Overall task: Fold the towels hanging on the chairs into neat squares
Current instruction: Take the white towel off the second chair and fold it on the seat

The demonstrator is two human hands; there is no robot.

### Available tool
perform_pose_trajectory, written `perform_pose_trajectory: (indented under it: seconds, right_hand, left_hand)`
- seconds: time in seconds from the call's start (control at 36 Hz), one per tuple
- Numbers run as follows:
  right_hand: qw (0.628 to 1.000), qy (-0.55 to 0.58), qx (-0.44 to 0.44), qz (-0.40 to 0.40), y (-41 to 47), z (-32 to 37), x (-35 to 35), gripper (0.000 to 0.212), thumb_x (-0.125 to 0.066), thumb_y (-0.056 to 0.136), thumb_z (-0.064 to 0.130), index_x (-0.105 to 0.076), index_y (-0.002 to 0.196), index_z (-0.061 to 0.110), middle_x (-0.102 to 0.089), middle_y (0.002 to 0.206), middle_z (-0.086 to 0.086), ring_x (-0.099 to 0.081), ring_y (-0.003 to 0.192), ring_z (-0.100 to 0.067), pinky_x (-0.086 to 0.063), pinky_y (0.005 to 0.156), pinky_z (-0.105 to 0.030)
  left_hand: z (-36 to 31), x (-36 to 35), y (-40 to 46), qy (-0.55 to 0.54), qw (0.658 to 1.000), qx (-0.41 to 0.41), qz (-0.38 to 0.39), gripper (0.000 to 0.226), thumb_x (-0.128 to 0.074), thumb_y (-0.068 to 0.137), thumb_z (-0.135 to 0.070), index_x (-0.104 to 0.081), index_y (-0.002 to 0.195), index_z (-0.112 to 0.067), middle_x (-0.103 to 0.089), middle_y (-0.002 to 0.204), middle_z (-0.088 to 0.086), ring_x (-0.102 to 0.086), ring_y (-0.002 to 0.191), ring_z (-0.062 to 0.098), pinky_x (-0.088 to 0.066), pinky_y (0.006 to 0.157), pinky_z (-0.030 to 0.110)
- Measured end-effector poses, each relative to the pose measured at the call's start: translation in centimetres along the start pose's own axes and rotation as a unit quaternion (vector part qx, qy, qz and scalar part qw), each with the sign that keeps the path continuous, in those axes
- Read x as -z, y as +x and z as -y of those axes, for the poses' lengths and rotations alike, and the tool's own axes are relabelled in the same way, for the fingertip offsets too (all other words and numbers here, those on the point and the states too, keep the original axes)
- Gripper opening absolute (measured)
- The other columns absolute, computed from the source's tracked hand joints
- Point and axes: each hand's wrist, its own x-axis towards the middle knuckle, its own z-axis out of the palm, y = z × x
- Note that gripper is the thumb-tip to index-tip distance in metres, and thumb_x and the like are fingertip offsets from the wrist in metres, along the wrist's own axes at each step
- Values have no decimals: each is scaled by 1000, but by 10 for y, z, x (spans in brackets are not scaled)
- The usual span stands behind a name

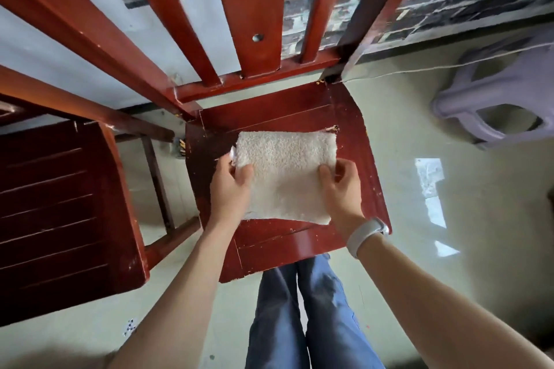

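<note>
Nearby, second chair [60,204] left, lilac stool [494,105] right; hands [287,189] grasping folded towel [287,177] on chair seat [299,246]

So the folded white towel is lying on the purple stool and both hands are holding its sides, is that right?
Not quite. The head view shows the towel lying on the red chair seat, not the purple stool, which stands bare off to the right. The rest holds: the left hand and right hand hold its sides.

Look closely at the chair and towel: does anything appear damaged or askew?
Yes. The chair seat is chipped, with paint worn off at its back corners and front edge. The folded towel lies slightly skewed, and a white tag pokes out by the left hand.
</note>
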Motion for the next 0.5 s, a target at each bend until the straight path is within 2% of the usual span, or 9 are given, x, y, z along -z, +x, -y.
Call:
perform_pose_trajectory:
  seconds: [0.03,0.08,0.14,0.19,0.28,0.42,0.5]
  right_hand:
    - [1000,1,6,-10,-7,4,12,13,-54,89,19,-46,100,18,-46,81,16,-46,70,3,-36,57,4]
    - [999,8,13,-33,-21,12,38,14,-55,89,20,-48,101,18,-47,80,17,-47,71,4,-36,58,2]
    - [998,20,17,-49,-35,22,68,14,-54,89,20,-47,100,18,-49,80,16,-48,71,4,-36,58,0]
    - [997,32,35,-65,-49,30,104,13,-54,89,21,-47,100,19,-50,81,16,-50,71,4,-38,58,-5]
    - [993,46,47,-100,-70,35,162,13,-54,90,23,-47,101,21,-51,81,16,-51,72,3,-39,59,-9]
    - [977,72,48,-197,-100,35,269,10,-56,89,19,-49,95,17,-50,77,11,-47,69,-4,-37,59,-7]
    - [960,89,37,-263,-115,22,340,9,-57,88,17,-49,94,17,-50,76,11,-48,70,-11,-38,63,-15]
  left_hand:
    - [-10,0,-15,6,1000,-13,-4,38,-53,91,-25,-46,127,-16,-51,107,-11,-49,97,5,-37,69,4]
    - [-33,-1,-45,17,999,-32,-8,45,-52,92,-26,-40,135,-17,-49,116,-8,-44,104,4,-36,85,17]
    - [-56,-2,-76,23,998,-55,-7,47,-51,92,-25,-39,136,-15,-51,129,1,-46,114,10,-32,91,18]
    - [-80,-7,-104,33,995,-97,-4,46,-51,92,-21,-42,135,-10,-51,134,9,-47,121,17,-29,91,10]
    - [-119,-22,-142,47,988,-145,18,45,-52,91,-18,-42,134,-6,-52,133,12,-47,120,16,-22,83,-7]
    - [-192,-71,-204,78,962,-242,100,46,-52,92,-15,-40,135,-2,-48,136,15,-43,126,22,-16,86,-9]
    - [-236,-118,-245,109,936,-302,147,45,-52,92,-14,-42,133,0,-50,133,17,-48,122,27,-21,86,-1]
